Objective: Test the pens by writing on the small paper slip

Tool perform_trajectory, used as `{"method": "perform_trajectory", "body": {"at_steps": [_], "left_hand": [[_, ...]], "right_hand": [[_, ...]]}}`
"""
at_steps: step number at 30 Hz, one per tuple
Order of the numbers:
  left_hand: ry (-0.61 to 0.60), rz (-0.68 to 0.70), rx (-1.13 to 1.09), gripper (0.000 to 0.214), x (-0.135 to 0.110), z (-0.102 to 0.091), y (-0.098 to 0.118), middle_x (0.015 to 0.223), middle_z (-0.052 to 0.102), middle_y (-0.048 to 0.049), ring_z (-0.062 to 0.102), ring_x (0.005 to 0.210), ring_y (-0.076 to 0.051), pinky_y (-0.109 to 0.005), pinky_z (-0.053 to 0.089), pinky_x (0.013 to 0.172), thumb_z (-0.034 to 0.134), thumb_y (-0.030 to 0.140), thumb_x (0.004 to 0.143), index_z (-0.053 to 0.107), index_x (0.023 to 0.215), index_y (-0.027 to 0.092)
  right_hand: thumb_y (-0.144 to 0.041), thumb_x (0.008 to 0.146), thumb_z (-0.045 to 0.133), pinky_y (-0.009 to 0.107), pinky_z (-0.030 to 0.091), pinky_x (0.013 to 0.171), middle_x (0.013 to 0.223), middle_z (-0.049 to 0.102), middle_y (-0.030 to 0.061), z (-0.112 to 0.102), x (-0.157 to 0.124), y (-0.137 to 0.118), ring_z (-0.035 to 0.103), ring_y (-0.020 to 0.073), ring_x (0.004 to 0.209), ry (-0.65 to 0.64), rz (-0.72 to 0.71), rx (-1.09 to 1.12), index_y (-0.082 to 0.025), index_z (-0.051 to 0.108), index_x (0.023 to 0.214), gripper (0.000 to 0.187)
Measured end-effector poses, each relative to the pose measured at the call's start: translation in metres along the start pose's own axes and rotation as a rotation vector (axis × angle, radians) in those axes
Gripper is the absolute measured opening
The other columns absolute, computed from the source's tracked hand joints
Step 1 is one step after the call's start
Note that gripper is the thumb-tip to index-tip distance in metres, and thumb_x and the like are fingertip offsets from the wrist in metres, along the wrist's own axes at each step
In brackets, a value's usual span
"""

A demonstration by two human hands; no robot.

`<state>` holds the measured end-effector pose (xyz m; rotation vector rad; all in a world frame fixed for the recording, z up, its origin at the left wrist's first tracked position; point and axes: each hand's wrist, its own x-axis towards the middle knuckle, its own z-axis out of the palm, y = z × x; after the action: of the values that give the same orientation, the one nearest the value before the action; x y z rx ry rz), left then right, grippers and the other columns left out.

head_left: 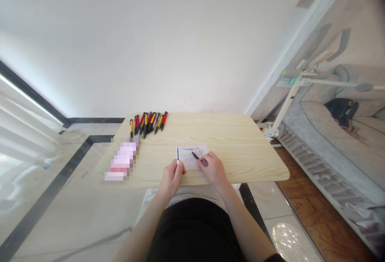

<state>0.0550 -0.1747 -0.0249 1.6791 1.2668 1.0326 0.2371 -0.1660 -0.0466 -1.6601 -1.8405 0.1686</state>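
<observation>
A small white paper (192,155) with scribbles lies on the light wooden table (234,145), close to its near edge. My right hand (213,168) is closed on a dark pen (196,156) whose tip rests on the paper. My left hand (172,177) is closed at the paper's left corner and holds a thin white and black pen-like thing (177,155) upright against the sheet.
Several red, yellow and black pens (148,122) lie in a row at the table's far left. A blurred pink and white object (121,161) sits at the left edge. A white stand (284,105) and a grey sofa (337,133) are to the right.
</observation>
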Motion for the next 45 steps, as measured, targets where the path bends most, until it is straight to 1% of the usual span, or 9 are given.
{"method": "perform_trajectory", "body": {"at_steps": [4, 10, 16, 22, 34, 39, 45], "left_hand": [[0.001, 0.008, 0.005, 0.037, -0.001, 0.0, -0.002, 0.06, 0.056, -0.0014, 0.052, 0.058, -0.013, -0.024, 0.039, 0.059, 0.034, 0.037, 0.087, 0.055, 0.063, 0.017], [0.065, 0.003, -0.032, 0.038, -0.003, 0.001, -0.005, 0.057, 0.056, -0.002, 0.051, 0.056, -0.012, -0.024, 0.039, 0.057, 0.035, 0.036, 0.087, 0.055, 0.061, 0.017], [0.024, -0.006, -0.023, 0.039, -0.002, 0.001, -0.003, 0.056, 0.055, -0.0011, 0.05, 0.053, -0.012, -0.023, 0.038, 0.055, 0.034, 0.037, 0.087, 0.053, 0.06, 0.017], [-0.005, 0.004, 0.009, 0.037, -0.001, 0.0, -0.001, 0.057, 0.055, -0.0004, 0.051, 0.054, -0.012, -0.023, 0.038, 0.055, 0.036, 0.038, 0.086, 0.054, 0.061, 0.017], [-0.017, -0.01, 0.008, 0.035, -0.001, 0.001, -0.003, 0.058, 0.056, -0.001, 0.052, 0.056, -0.012, -0.023, 0.038, 0.055, 0.036, 0.036, 0.086, 0.054, 0.063, 0.017], [-0.028, -0.002, 0.031, 0.035, -0.001, 0.001, -0.003, 0.058, 0.055, -0.0005, 0.051, 0.056, -0.012, -0.023, 0.037, 0.056, 0.036, 0.036, 0.086, 0.053, 0.063, 0.017], [-0.029, 0.004, 0.029, 0.033, -0.001, 0.002, -0.003, 0.058, 0.054, 0.0, 0.049, 0.054, -0.012, -0.023, 0.036, 0.055, 0.035, 0.033, 0.087, 0.052, 0.064, 0.017]], "right_hand": [[-0.028, 0.077, 0.054, 0.023, 0.04, 0.061, 0.071, 0.055, 0.001, 0.0, 0.001, -0.001, 0.052, 0.0131, 0.065, -0.005, 0.01, -0.023, -0.02, 0.058, 0.065, 0.015], [-0.03, 0.077, 0.054, 0.023, 0.038, 0.058, 0.066, 0.054, 0.0007, 0.001, 0.002, -0.002, 0.051, 0.0126, 0.061, -0.007, 0.007, -0.032, -0.02, 0.056, 0.06, 0.02], [-0.031, 0.077, 0.054, 0.023, 0.037, 0.058, 0.066, 0.055, 0.0004, 0.0, 0.002, -0.001, 0.051, 0.0125, 0.061, -0.02, 0.004, -0.046, -0.02, 0.057, 0.059, 0.021], [-0.032, 0.077, 0.054, 0.023, 0.036, 0.058, 0.066, 0.054, 0.0001, 0.0, 0.003, -0.003, 0.051, 0.0127, 0.061, -0.022, 0.005, -0.082, -0.021, 0.055, 0.061, 0.02], [-0.031, 0.075, 0.056, 0.024, 0.028, 0.053, 0.065, 0.053, -0.0002, 0.002, 0.006, -0.009, 0.047, 0.0122, 0.059, -0.045, 0.011, -0.171, -0.02, 0.052, 0.061, 0.018], [-0.033, 0.077, 0.053, 0.025, 0.026, 0.054, 0.067, 0.054, 0.0, 0.001, 0.007, -0.014, 0.047, 0.0124, 0.061, -0.091, 0.038, -0.268, -0.02, 0.052, 0.065, 0.018], [-0.028, 0.08, 0.048, 0.024, 0.027, 0.057, 0.072, 0.056, 0.0007, -0.002, 0.015, -0.021, 0.048, 0.0121, 0.065, -0.21, 0.03, -0.297, -0.019, 0.053, 0.07, 0.014]]}}
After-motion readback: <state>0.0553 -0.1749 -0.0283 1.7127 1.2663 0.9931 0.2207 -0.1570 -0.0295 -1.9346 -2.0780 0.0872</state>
